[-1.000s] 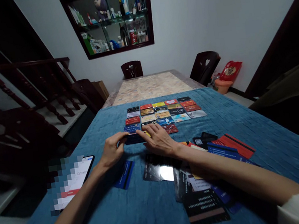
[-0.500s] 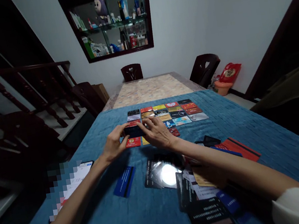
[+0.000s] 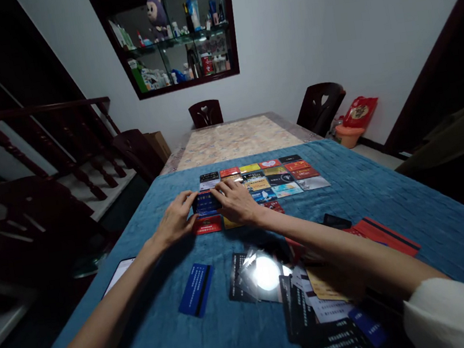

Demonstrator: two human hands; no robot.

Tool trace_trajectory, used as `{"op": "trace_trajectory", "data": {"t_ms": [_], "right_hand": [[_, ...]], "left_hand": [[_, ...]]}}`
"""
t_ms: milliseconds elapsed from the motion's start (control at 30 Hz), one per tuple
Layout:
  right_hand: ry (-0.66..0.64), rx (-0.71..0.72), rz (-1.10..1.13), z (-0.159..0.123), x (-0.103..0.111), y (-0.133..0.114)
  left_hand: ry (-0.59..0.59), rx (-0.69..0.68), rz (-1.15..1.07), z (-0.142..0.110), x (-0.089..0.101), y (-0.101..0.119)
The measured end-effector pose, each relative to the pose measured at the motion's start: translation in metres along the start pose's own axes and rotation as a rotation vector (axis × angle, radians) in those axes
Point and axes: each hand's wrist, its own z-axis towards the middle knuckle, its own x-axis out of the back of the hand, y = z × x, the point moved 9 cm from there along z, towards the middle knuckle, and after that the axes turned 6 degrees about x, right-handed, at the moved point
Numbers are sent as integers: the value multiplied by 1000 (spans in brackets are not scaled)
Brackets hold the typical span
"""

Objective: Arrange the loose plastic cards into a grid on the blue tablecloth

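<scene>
A dark blue card (image 3: pixel 206 202) is between my two hands, over the left part of the rows of laid-out cards. My left hand (image 3: pixel 177 220) grips its left edge, thumb below and fingers above. On its right edge are the fingers of my right hand (image 3: pixel 236 201), which hides some of the cards underneath. Right below the held card a red card (image 3: pixel 208 225) lies flat, beside a partly covered yellow card (image 3: pixel 231 222). Further right in the rows are a light blue card (image 3: pixel 287 189) and a silver card (image 3: pixel 313 182).
Nearer me lie a single blue card (image 3: pixel 196 290), a clear plastic sleeve (image 3: pixel 253 272) with a bright reflection, and a loose pile of black cards (image 3: pixel 333 342). A large red card (image 3: pixel 383 235) is at the right. Under my left forearm a phone (image 3: pixel 118 272) pokes out.
The dark blue card has tilted down, so that its printed face shows more. Both hands have lowered and flattened with it. My view has shifted slightly.
</scene>
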Motion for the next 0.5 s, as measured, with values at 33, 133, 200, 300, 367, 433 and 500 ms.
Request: {"op": "trace_trajectory", "data": {"t_ms": [33,133,200,300,367,433,500], "right_hand": [[-13,-3,8,2,-2,1],[-61,-21,35,7,-10,7],[-87,-24,52,9,-15,10],[-111,-22,56,12,-23,14],[-123,-24,50,13,-29,16],[-147,-26,50,13,-36,16],[-180,-31,61,14,-42,17]], "left_hand": [[-14,2,0,2,-2,-3],[-56,11,5,7,-8,-12],[-91,13,18,10,-12,-16],[-121,9,19,13,-16,-19],[-130,4,4,14,-19,-21],[-153,2,-6,15,-24,-24],[-191,14,-12,16,-31,-29]]}}
